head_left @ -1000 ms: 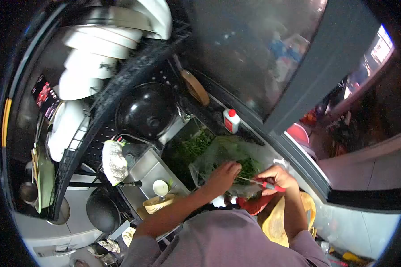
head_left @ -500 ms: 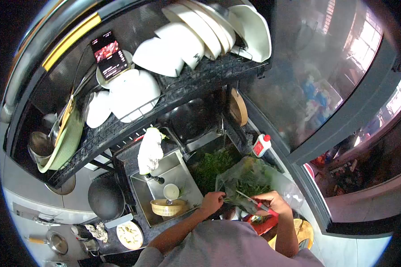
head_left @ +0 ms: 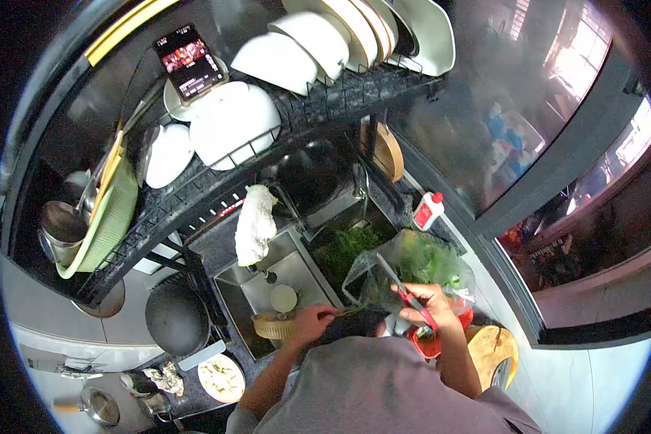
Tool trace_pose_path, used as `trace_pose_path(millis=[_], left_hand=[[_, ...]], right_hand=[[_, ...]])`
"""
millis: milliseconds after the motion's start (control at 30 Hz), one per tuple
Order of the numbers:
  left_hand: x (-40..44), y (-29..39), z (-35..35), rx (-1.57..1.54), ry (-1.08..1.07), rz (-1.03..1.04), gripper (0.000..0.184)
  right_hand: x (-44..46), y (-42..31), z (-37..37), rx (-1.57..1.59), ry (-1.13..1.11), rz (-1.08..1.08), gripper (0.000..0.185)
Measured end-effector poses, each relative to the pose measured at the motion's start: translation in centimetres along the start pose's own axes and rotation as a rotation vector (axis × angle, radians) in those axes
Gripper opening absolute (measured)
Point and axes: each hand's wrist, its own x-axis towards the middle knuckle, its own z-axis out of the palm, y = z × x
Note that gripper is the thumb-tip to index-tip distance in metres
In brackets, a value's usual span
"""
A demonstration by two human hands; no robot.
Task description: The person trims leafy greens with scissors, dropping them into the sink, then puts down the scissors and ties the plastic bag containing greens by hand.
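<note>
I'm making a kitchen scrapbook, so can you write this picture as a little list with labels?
Left hand: seems to pinch a thin green stalk
Right hand: holds a red-handled tool, probably scissors
By the hands: clear bag with greens inside
Left sink basin: pale round container, yellowish basket
Right sink basin: leafy plants
Bottle: white, red cap, beside right sink basin
Rack: white bowls, phone with lit screen

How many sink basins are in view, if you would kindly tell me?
2. The left basin holds a yellowish basket; the right basin, beside it, holds greens. I see no others, though the person's body could hide more.
</note>
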Motion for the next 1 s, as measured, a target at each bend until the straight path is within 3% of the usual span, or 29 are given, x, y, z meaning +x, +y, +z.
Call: trace_pose_path(millis=[200, 267, 400, 433, 500, 567, 633, 700, 800, 933, 1000], left_hand=[[-1.3, 1.8, -4.6, -0.499, -0.042, -0.16, 0.023], [-0.8, 2.3, -4.6, -0.925, 0.124, -0.163, 0.024], [1.0, 3.5, -3.1, -1.224, 0.254, -0.118, 0.025], [1.2, 3.4, -2.7, -1.225, 0.254, -0.117, 0.025], [1.7, 3.7, -2.4, -1.24, 0.269, -0.115, 0.027], [1.9, 4.0, -2.3, -1.25, 0.26, -0.108, 0.026], [2.0, 3.8, -2.1, -1.256, 0.244, -0.106, 0.025], [2.4, 3.2, -1.8, -1.489, 0.131, -0.109, 0.022], [2.4, 3.2, -1.9, -1.632, 0.032, -0.128, 0.021], [2.3, 3.3, -1.4, -1.609, 0.054, -0.16, 0.021], [2.4, 3.1, -1.1, -1.451, 0.182, -0.182, 0.02]], right_hand=[[-0.9, 2.3, 0.7, 0.003, 0.247, 0.232, 0.046], [-1.5, 3.1, 0.7, -0.044, 0.244, 0.293, 0.048], [-2.0, 3.5, 2.8, -0.073, 0.249, 0.077, 0.055], [-2.2, 4.0, 3.3, -0.035, 0.258, 0.152, 0.056], [-1.7, 3.5, 4.6, -0.024, 0.23, 0.08, 0.057], [-1.2, 2.1, 5.3, -0.131, 0.247, 0.094, 0.053], [-0.5, 0.2, 5.8, -0.43, 0.257, 0.176, 0.048], [-0.3, 0.3, 5.8, -0.469, 0.258, 0.208, 0.044], [-0.3, 2.3, 5.4, -0.116, 0.2, 0.175, 0.042], [0.1, 1.8, 5.1, 0.016, 0.11, 0.265, 0.04], [0.5, 0.5, 4.8, 0.011, 0.095, 0.306, 0.038]])
